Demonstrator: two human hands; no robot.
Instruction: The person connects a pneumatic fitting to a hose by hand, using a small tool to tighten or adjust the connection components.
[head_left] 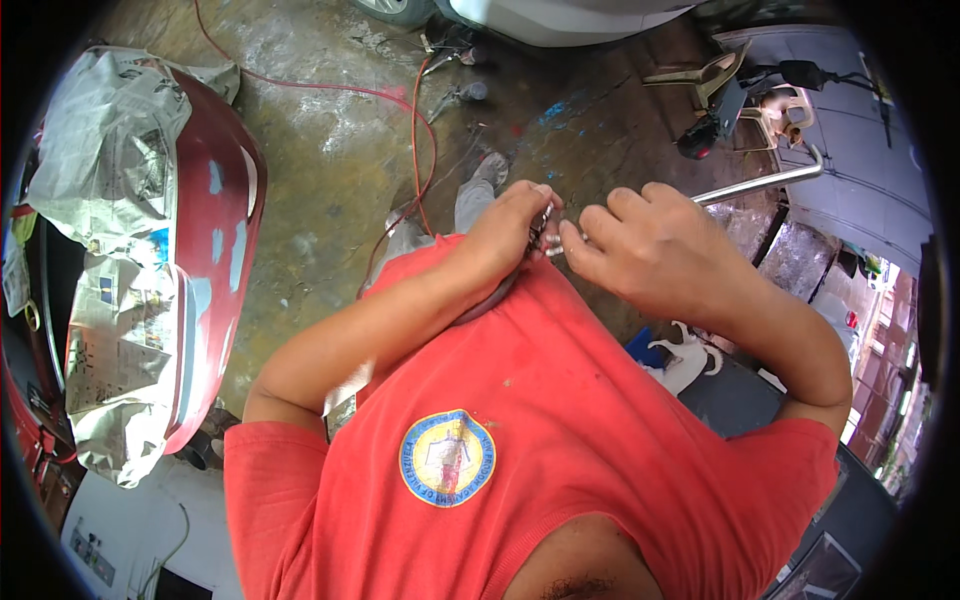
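My left hand (512,232) is closed in front of my waist, its fingers pinching a small dark piece with shiny metal bits (541,226). The fingers hide most of that piece. A dark curved strap or hose (492,302) shows below this hand, against my red shirt. To the right, my right hand (648,248) is curled shut around what looks like a bent silver metal rod (765,184). The rod sticks out beyond the knuckles and hooks at its far end. A short silver tip between the two hands seems to belong to it.
A red car panel (215,150) with grey patches, partly covered by newspaper (110,130), stands at the left. Red hose (330,86) snakes over the stained floor, near spray guns (462,95). A light-coloured car (550,15) is at the far side; a chair (705,75) stands far right.
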